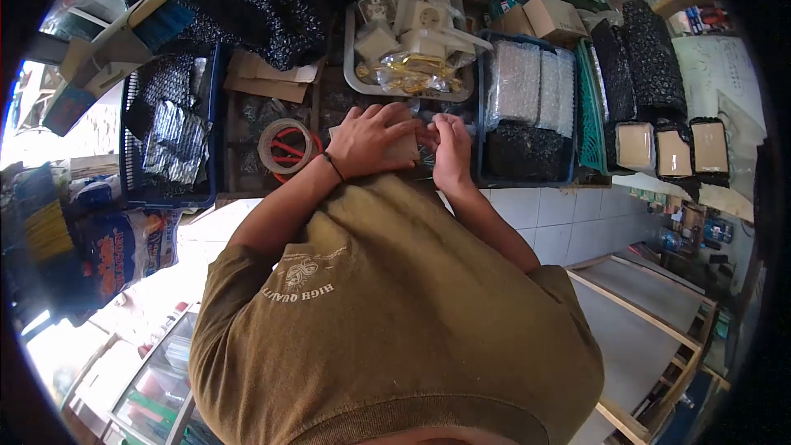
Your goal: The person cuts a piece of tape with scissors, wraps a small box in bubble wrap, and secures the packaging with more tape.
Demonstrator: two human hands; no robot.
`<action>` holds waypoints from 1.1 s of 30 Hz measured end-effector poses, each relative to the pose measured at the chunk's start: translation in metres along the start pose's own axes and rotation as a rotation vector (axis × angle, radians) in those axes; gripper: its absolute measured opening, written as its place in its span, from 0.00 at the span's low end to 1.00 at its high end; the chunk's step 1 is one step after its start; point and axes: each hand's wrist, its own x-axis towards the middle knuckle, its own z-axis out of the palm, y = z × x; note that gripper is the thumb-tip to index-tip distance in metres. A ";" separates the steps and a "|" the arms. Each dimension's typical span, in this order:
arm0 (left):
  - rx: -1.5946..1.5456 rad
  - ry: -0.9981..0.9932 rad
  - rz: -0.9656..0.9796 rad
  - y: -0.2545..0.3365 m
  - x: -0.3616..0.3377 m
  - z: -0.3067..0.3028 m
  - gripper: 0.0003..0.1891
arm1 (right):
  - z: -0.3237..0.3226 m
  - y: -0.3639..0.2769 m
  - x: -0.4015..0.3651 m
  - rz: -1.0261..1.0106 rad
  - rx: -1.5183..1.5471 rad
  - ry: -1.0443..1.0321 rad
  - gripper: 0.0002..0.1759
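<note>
**Left hand spread over a cardboard piece, right hand curled beside it**

The cardboard piece lay at the upper centre of the frame, partly hidden by the left hand, which rested across it with its fingers extended. The right hand, just to the right, was mostly closed, its thumb and fingers drawn together near the edge of the piece; whether it gripped anything I cannot tell. To the left of the hands lay a tape roll with something red showing through it. Above them, a pale tray was heaped with sockets. A blue basket at the upper right carried bubble-wrapped packs, and three boxes edged in black wrap stood in a row farther right.
</note>
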 end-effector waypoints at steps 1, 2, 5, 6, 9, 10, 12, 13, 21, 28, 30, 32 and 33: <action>-0.010 -0.005 -0.018 -0.001 0.000 0.001 0.34 | -0.002 0.001 0.001 -0.003 -0.022 -0.023 0.09; -0.013 -0.004 -0.020 -0.002 0.000 0.003 0.34 | -0.004 0.003 0.002 -0.003 -0.043 -0.048 0.08; -0.022 0.034 -0.008 -0.005 -0.001 0.004 0.33 | -0.012 0.005 0.006 -0.023 -0.212 -0.146 0.08; -0.032 0.039 -0.004 -0.005 -0.001 0.004 0.33 | -0.012 0.003 0.005 -0.021 -0.215 -0.149 0.08; -0.073 0.019 -0.018 -0.006 0.000 0.006 0.33 | -0.013 -0.001 0.003 -0.015 -0.342 -0.174 0.08; -0.099 -0.010 -0.033 -0.006 0.000 0.006 0.33 | -0.013 0.000 0.003 -0.067 -0.389 -0.174 0.10; -0.105 0.004 -0.034 -0.005 0.000 0.005 0.33 | -0.013 -0.003 0.002 -0.119 -0.440 -0.172 0.13; -0.107 0.015 -0.034 -0.005 0.001 0.005 0.33 | -0.012 -0.008 0.001 -0.098 -0.525 -0.190 0.11; -0.127 0.036 -0.059 -0.007 0.000 0.006 0.35 | -0.002 -0.023 -0.006 -0.155 -0.787 -0.182 0.13; -0.109 0.018 -0.068 -0.009 0.001 0.008 0.37 | -0.002 -0.019 -0.005 -0.143 -0.799 -0.156 0.13; -0.095 0.044 -0.057 -0.009 0.001 0.009 0.36 | 0.000 -0.020 -0.006 -0.119 -0.748 -0.157 0.13; -0.081 0.071 -0.047 -0.009 0.000 0.010 0.36 | 0.002 -0.024 -0.007 -0.141 -0.823 -0.158 0.13; -0.086 0.076 -0.044 -0.010 0.000 0.011 0.36 | 0.002 -0.023 -0.007 -0.141 -0.823 -0.159 0.13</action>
